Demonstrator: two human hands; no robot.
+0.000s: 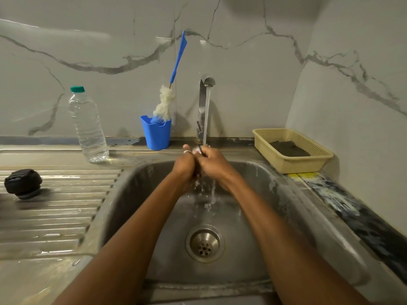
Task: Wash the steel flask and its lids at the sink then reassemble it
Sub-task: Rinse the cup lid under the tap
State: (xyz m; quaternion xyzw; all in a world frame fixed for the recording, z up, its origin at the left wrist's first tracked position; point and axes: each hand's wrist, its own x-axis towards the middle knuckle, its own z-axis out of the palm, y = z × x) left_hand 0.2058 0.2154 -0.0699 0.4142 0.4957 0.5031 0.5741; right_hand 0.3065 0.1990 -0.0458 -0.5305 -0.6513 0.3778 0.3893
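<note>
Left hand and right hand are held together under tap stream, over sink. Small dark part, judged lid piece, is clamped by right hand; left hand grip cannot be told. Black lid is laid far left of hands on worktop. Flask not seen. Part should be turned slowly and held firmly; when wet, it is easily dropped.

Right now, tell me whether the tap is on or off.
On: water streams from the tap and splashes into the sink.
</note>
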